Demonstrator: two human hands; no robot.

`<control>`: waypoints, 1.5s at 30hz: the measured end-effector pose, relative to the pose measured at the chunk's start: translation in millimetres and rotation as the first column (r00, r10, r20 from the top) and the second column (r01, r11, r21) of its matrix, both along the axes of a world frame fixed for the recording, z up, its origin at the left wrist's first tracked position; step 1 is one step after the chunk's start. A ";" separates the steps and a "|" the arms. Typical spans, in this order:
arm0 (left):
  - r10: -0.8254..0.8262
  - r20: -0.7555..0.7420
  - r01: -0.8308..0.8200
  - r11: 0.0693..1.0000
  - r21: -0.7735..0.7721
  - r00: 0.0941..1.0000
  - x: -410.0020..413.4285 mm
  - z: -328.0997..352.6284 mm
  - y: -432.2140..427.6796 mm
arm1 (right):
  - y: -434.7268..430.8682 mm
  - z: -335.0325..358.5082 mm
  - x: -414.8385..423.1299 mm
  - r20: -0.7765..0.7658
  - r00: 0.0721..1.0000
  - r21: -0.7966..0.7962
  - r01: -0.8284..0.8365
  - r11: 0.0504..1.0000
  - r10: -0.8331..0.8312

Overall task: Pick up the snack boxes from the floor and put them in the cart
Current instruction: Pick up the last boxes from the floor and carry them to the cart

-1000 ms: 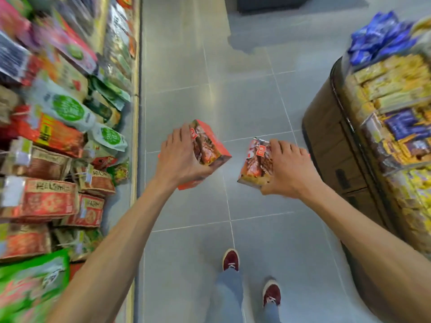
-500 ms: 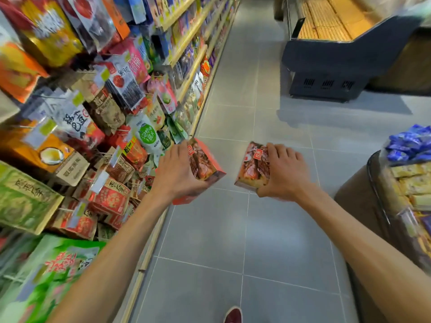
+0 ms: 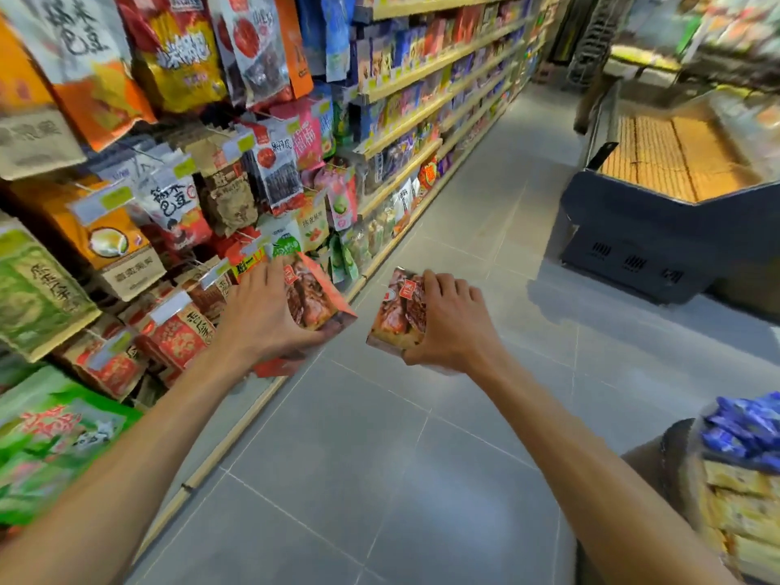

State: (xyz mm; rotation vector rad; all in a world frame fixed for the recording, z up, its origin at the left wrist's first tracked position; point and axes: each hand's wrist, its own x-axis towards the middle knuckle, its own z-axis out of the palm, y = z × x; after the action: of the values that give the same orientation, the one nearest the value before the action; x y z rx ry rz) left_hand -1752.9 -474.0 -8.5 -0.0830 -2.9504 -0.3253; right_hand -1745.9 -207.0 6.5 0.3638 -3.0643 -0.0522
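My left hand [image 3: 264, 314] grips a red-orange snack box [image 3: 314, 297] with a food picture on its face, held tilted at chest height over the aisle floor. My right hand [image 3: 451, 327] grips a second snack box [image 3: 394, 314] of the same kind, a short gap to the right of the first. Both arms reach forward from the bottom corners. No cart shows in the head view.
Shelves [image 3: 405, 116] packed with snack bags line the left side down the aisle. A dark chest freezer [image 3: 633, 230] stands at the right. A round display stand [image 3: 738, 470] of blue and yellow packets sits at the lower right. Grey tiled floor [image 3: 380, 479] runs between them.
The view has lifted from the floor and my shoes up to the aisle ahead. Both hands keep their boxes, held side by side as before.
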 end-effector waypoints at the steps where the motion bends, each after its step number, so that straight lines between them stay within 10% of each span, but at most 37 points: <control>1: 0.033 0.001 -0.033 0.999 -0.002 0.999 2.6 -1.1 2.3 | 2.3 1.4 -6.2 0.002 0.999 0.004 -0.034 0.999 0.034; 24: 0.717 -0.054 -0.718 0.696 -0.007 0.695 248.2 24.3 -111.7 | -198.1 15.6 52.2 -0.080 0.688 0.043 -0.721 0.692 0.721; 45: 0.996 -0.067 -0.998 -0.056 0.025 -0.057 703.0 10.6 -133.5 | -407.5 7.8 409.9 -0.041 0.015 0.042 -0.999 0.017 0.999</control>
State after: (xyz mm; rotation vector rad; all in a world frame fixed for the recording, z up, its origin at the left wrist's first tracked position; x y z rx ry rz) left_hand -1049.9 -607.5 2.1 1.9757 -1.9854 0.0111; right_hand -1336.1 -614.5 14.3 2.3583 -1.8869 0.0103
